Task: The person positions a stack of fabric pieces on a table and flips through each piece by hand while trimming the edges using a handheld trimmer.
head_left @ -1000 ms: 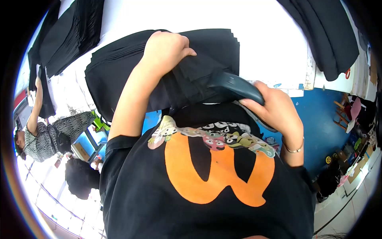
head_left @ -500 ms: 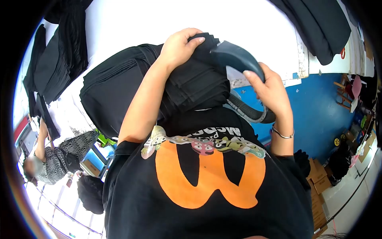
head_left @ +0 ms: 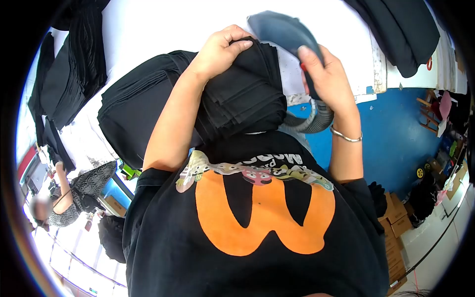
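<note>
My left hand (head_left: 217,53) pinches the upper edge of a stack of black folded cloth pieces (head_left: 242,94) on the white table (head_left: 163,24). My right hand (head_left: 330,76) is wrapped round a dark blue-grey hand-held tool (head_left: 289,34) with a curved, wide head. A red spot shows by its handle, and a grey corrugated hose (head_left: 316,121) runs from its lower end. The tool's head is slightly blurred, held above and right of the stack's upper edge. Its underside is hidden. More folded black cloth (head_left: 141,99) lies to the left, beneath my left forearm.
Black cloth piles hang at the table's left (head_left: 81,59) and lie at its upper right (head_left: 396,34). Beyond the right edge is a blue floor (head_left: 381,133) with cardboard boxes (head_left: 396,215). Another person (head_left: 64,198) stands at the lower left, handling black cloth.
My right hand has lifted the tool up and away from the cloth edge, and the hose has risen with it. My left hand keeps its hold, slightly higher in view.
</note>
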